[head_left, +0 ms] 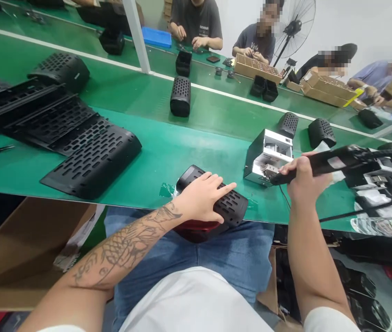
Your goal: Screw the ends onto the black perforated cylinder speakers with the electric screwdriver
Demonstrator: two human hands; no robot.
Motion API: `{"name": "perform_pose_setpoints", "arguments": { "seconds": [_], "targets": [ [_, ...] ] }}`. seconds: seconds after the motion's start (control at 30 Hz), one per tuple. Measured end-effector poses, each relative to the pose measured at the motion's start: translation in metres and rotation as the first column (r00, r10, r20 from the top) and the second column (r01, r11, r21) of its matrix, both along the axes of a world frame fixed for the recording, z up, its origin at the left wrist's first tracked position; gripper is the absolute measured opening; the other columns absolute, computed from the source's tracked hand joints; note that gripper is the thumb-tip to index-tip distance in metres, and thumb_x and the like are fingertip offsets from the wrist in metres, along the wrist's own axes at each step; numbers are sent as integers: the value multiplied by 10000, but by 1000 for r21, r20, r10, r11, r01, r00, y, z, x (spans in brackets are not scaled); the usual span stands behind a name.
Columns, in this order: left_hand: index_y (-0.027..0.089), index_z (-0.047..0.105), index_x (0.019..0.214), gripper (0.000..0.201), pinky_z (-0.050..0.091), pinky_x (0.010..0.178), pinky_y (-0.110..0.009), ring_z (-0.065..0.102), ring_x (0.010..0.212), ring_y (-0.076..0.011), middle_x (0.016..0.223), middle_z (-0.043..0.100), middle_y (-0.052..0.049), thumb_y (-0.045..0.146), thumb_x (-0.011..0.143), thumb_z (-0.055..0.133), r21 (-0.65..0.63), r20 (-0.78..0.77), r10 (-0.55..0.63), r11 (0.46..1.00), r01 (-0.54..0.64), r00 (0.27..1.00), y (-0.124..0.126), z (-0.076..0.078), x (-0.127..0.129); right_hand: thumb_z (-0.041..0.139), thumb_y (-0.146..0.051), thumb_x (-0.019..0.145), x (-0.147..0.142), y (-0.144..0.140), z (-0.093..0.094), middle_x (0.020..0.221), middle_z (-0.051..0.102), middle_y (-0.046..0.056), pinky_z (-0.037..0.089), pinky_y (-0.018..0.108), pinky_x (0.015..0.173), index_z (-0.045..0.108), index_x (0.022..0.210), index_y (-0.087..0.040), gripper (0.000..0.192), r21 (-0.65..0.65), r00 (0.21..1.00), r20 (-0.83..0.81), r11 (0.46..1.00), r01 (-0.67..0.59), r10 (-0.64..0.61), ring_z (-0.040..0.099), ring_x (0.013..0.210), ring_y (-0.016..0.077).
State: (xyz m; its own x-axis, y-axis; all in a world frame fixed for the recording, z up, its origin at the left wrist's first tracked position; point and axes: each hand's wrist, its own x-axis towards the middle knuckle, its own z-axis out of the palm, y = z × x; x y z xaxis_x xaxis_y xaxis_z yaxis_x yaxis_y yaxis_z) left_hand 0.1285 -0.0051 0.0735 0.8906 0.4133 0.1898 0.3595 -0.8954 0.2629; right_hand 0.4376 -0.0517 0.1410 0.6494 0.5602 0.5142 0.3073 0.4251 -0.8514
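My left hand [201,198] lies across a black perforated plastic housing [232,206] at the table's front edge, fingers spread over its slots. Part of a glossy red piece [196,226] shows below that hand. In my right hand [306,177] is a black electric screwdriver [330,161], held level with fingers wrapped round its body. Its tip points left, at the metal front of a small white-and-black box-shaped machine [268,157], probably a screw feeder. Whether the tip touches it I cannot tell. Green tape [167,189] sticks out beside the housing.
Black perforated covers [92,157] are piled at left. A similar housing [181,97] stands further back, two more [321,133] behind the machine. A white post [137,37] rises from the bench. Co-workers [198,23] sit opposite. A cardboard box [26,249] is below left.
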Motion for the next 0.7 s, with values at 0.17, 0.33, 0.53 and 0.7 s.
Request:
{"name": "perform_pose_setpoints", "arguments": {
  "seconds": [0.17,0.33,0.53,0.7],
  "targets": [
    [259,684,1872,1109,495,1232,-650,688,1319,-518,1406,780,-259,709,931,1060,62,-42,315,948,-312,948,-4,-1,6,1102,-546,918,-40,-38,15,634,703,-102,642,343,484,788,1028,-305,411,147,923,14,913,-382,384,640,421,172],
    [284,689,1875,1093,463,1263,-664,650,1342,-521,1415,762,-249,727,942,1046,45,-31,347,937,-346,937,-12,-2,6,1049,-536,1021,-80,-44,8,650,740,-97,655,316,498,812,1061,-312,328,157,792,29,780,-606,610,638,412,147],
    [288,677,1886,1107,444,1300,-673,628,1433,-544,1492,754,-256,691,931,1065,11,-27,353,936,-353,935,-14,2,6,1042,-563,1028,-91,-29,-2,643,740,-93,678,319,513,761,1016,-305,382,71,775,66,772,-632,629,657,428,151],
    [267,657,1902,1095,464,1265,-674,640,1401,-544,1497,762,-271,704,969,1028,22,-57,335,942,-334,940,-14,5,7,1042,-526,1039,-98,-28,-2,658,745,-85,670,321,517,737,987,-296,385,16,757,92,759,-651,647,651,436,146]
  ]
}}
